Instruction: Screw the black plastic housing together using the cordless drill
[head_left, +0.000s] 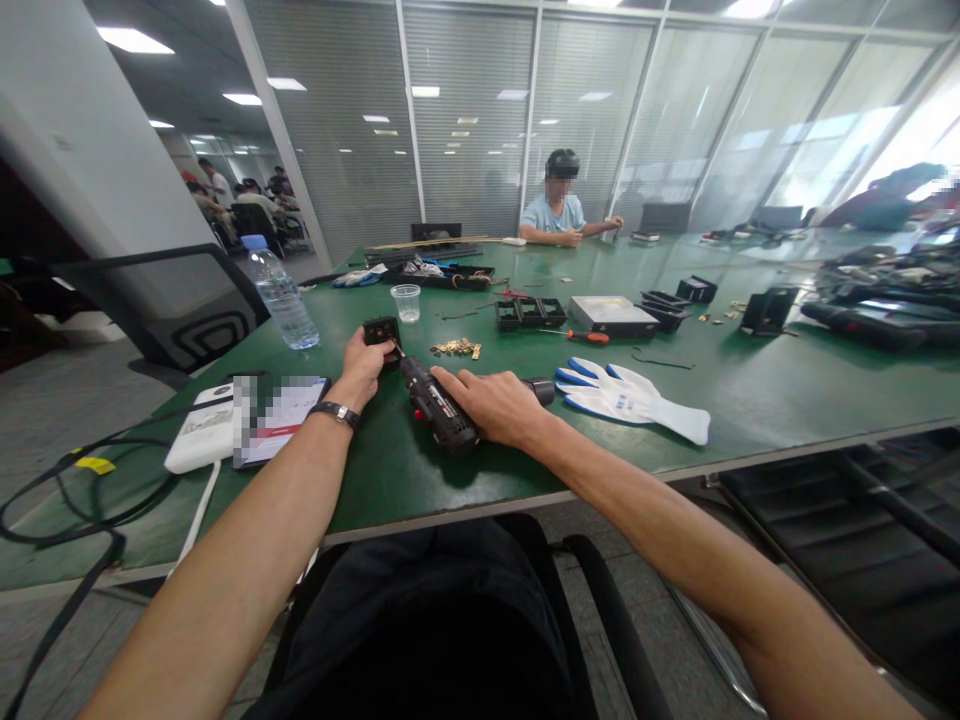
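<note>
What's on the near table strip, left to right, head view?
Power bank → phone → left hand on a black part → electric screwdriver under the right hand → gloves.

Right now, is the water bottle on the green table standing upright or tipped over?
Upright. The water bottle stands on its base on the green table, blue cap on top, beyond the left hand.
</note>
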